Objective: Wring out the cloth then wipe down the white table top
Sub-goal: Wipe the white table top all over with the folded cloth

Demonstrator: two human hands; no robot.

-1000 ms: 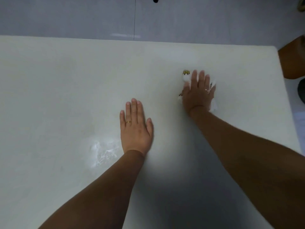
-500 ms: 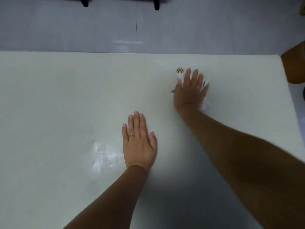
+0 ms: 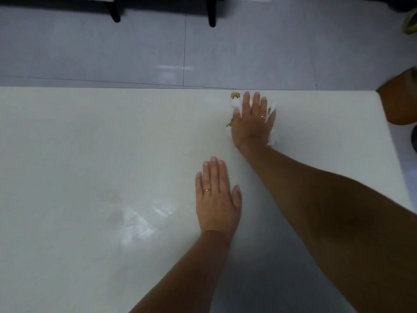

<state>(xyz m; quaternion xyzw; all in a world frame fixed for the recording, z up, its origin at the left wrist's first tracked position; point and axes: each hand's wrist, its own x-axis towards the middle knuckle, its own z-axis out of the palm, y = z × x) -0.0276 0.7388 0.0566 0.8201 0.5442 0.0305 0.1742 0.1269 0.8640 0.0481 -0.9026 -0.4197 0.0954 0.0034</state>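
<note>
My right hand [image 3: 252,119] lies flat with fingers spread on a white cloth [image 3: 235,100] with a small yellow print, pressing it onto the white table top [image 3: 90,143] close to the far edge. The hand hides most of the cloth; only its corners show at the fingertips and beside the wrist. My left hand [image 3: 215,197] rests palm down on the bare table nearer to me, fingers together, holding nothing. A gold ring sits on each hand.
A shiny wet patch [image 3: 140,220] lies on the table left of my left hand. Beyond the far edge is grey tiled floor [image 3: 248,53] with black furniture legs [image 3: 211,12]. A brown object [image 3: 399,102] stands past the table's right corner.
My right hand has pushed the cloth away from me, up to the table's far edge. The left hand has stayed flat in place while the view tilted towards the floor.
</note>
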